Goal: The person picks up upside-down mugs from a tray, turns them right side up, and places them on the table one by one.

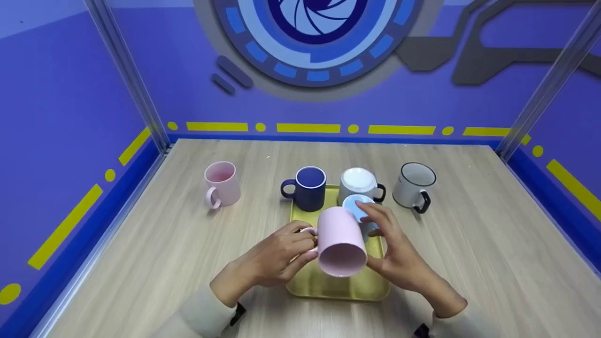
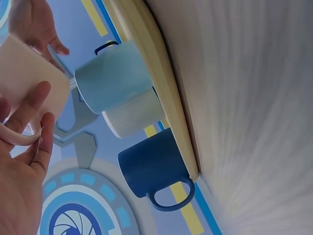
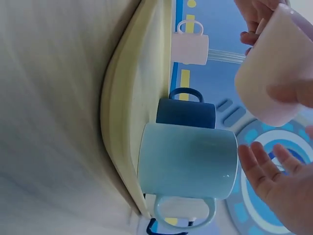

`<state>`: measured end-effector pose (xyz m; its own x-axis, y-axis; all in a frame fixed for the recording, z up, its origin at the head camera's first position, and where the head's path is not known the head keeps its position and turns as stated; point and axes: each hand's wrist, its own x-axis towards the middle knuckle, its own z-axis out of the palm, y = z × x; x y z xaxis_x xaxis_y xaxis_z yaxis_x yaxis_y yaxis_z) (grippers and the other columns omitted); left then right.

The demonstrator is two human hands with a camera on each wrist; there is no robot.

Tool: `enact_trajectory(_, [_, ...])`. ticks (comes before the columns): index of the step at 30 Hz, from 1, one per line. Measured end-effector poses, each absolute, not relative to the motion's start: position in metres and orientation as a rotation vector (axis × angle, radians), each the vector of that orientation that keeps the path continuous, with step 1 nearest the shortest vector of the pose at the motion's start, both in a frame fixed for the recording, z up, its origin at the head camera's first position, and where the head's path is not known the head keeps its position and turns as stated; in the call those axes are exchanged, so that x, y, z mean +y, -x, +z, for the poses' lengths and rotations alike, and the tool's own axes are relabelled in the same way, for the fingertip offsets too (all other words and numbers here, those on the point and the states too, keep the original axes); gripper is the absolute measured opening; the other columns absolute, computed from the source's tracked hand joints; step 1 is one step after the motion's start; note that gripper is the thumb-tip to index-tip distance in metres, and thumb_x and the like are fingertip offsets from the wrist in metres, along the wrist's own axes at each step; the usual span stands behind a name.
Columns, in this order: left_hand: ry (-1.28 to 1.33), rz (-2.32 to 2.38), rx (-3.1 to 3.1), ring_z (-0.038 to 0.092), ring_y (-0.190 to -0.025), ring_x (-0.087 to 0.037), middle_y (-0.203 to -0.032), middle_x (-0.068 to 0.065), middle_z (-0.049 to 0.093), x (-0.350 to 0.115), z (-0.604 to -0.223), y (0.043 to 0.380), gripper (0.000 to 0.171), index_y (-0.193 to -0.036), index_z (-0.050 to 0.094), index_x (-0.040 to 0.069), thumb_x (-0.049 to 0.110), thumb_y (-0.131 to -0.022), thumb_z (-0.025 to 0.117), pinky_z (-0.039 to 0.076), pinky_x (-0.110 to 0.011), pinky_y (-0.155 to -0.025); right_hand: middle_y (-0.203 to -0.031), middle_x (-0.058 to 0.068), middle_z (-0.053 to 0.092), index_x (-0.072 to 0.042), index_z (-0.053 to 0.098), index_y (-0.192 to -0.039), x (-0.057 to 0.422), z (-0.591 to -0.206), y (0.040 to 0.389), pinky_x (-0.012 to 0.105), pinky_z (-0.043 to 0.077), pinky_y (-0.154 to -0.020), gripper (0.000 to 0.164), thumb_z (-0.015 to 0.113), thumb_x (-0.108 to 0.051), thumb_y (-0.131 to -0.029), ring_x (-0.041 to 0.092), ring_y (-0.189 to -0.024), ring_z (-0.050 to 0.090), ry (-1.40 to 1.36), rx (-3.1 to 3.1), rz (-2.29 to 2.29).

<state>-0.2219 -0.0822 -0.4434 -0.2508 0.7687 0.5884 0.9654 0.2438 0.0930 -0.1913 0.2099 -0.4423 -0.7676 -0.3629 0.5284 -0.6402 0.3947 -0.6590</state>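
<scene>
My left hand [image 1: 284, 253] grips a pink mug [image 1: 339, 230] by its handle, above the gold tray [image 1: 338, 292]. The mug is tipped so its mouth faces toward me. On its other side is my right hand [image 1: 401, 253], fingers spread; its thumb is at the mug's side, and I cannot tell whether it touches. Behind the pink mug stands a light blue mug [image 3: 188, 159] on the tray, partly hidden in the head view. Further back on the tray are a dark blue mug [image 1: 310, 195], mouth up, and a white mug [image 1: 358, 179] with a black handle, bottom up.
Left of the tray, another pink mug [image 1: 227, 190] stands upright on the wooden table [image 1: 155, 263]. To the right is an upright white mug [image 1: 409, 191] with black rim and handle. Purple-blue panels [image 1: 281, 110] enclose the back and sides.
</scene>
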Motion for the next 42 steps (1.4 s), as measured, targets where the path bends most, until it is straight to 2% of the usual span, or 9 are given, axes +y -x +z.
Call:
enact_trajectory(3, [1.577, -0.699, -2.14, 0.063, -0.115, -0.021, -0.095, 0.003, 0.064, -0.082, -0.443, 0.221, 0.024, -0.087, 0.057, 0.014, 0.018, -0.109, 0.048, 0.048, -0.033, -0.109, -0.162, 0.008, 0.036, -0.015, 0.04, -0.158, 0.208, -0.443, 0.19, 0.043, 0.054, -0.098, 0.103, 0.095, -0.009, -0.071, 0.025, -0.143, 0.045, -0.925, -2.384, 1.198])
enact_trajectory(5, [1.572, -0.74, -2.166, 0.063, -0.115, -0.022, -0.096, 0.003, 0.065, -0.082, -0.442, 0.22, 0.024, -0.087, 0.056, 0.014, 0.019, -0.109, 0.048, 0.049, -0.033, -0.108, -0.165, 0.009, 0.034, -0.015, 0.041, -0.158, 0.207, -0.444, 0.189, 0.039, 0.048, -0.108, 0.105, 0.097, -0.013, -0.069, 0.026, -0.149, 0.038, -0.95, -2.384, 1.134])
enact_trajectory(7, [1.57, -0.778, -2.188, 0.063, -0.115, -0.021, -0.097, 0.003, 0.066, -0.082, -0.441, 0.22, 0.024, -0.086, 0.056, 0.014, 0.02, -0.109, 0.048, 0.05, -0.033, -0.106, -0.166, 0.008, 0.033, -0.017, 0.043, -0.158, 0.205, -0.445, 0.188, 0.043, 0.044, -0.114, 0.105, 0.098, -0.014, -0.068, 0.029, -0.153, 0.035, -0.969, -2.387, 1.092])
enact_trajectory(12, [1.563, -0.877, -2.24, 0.064, -0.111, -0.018, -0.1, 0.002, 0.068, -0.081, -0.44, 0.218, 0.025, -0.086, 0.058, 0.015, 0.021, -0.108, 0.049, 0.052, -0.033, -0.1, -0.167, 0.007, 0.035, -0.019, 0.044, -0.157, 0.201, -0.446, 0.187, 0.058, 0.043, -0.112, 0.106, 0.099, -0.013, -0.066, 0.032, -0.152, 0.037, -1.027, -2.385, 1.022])
enact_trajectory(20, [1.535, -1.125, -2.309, 0.064, -0.102, -0.014, -0.089, -0.001, 0.067, -0.083, -0.441, 0.22, 0.024, -0.089, 0.065, 0.012, 0.019, -0.108, 0.051, 0.053, -0.031, -0.094, -0.157, 0.012, 0.05, -0.009, 0.046, -0.154, 0.196, -0.448, 0.19, 0.023, 0.027, -0.124, 0.098, 0.096, -0.015, -0.07, 0.026, -0.148, 0.045, -1.135, -2.256, 1.045])
enact_trajectory(25, [1.516, -1.258, -2.357, 0.061, -0.091, -0.009, -0.084, 0.0, 0.068, -0.083, -0.442, 0.224, 0.027, -0.089, 0.068, 0.013, 0.019, -0.108, 0.05, 0.051, -0.028, -0.085, -0.154, 0.008, 0.055, -0.012, 0.045, -0.155, 0.195, -0.45, 0.189, 0.021, 0.031, -0.121, 0.097, 0.096, -0.023, -0.072, 0.023, -0.144, 0.05, -1.095, -2.281, 1.066])
enact_trajectory(31, [1.484, -1.409, -2.467, 0.061, -0.085, -0.009, -0.085, 0.005, 0.073, -0.082, -0.438, 0.225, 0.035, -0.089, 0.072, 0.015, 0.024, -0.11, 0.046, 0.047, -0.023, -0.081, -0.149, 0.002, 0.059, -0.016, 0.048, -0.153, 0.196, -0.452, 0.187, 0.032, 0.047, -0.113, 0.094, 0.096, -0.029, -0.074, 0.02, -0.137, 0.056, -1.031, -2.342, 1.09])
enact_trajectory(36, [1.46, -1.557, -2.501, 0.054, -0.077, -0.004, -0.081, -0.001, 0.072, -0.08, -0.435, 0.226, 0.037, -0.088, 0.071, 0.013, 0.025, -0.111, 0.044, 0.043, -0.02, -0.073, -0.146, -0.003, 0.061, -0.021, 0.049, -0.152, 0.197, -0.452, 0.185, 0.042, 0.053, -0.108, 0.095, 0.096, -0.036, -0.071, 0.019, -0.132, 0.06, -0.987, -2.402, 1.14])
enact_trajectory(42, [1.414, -1.766, -2.576, 0.059, -0.078, -0.003, -0.081, -0.014, 0.072, -0.079, -0.433, 0.226, 0.039, -0.091, 0.068, 0.007, 0.027, -0.112, 0.041, 0.047, -0.022, -0.071, -0.14, -0.006, 0.064, -0.024, 0.051, -0.149, 0.199, -0.453, 0.183, 0.039, 0.054, -0.105, 0.094, 0.096, -0.043, -0.068, 0.018, -0.127, 0.063, -0.956, -2.433, 1.189])
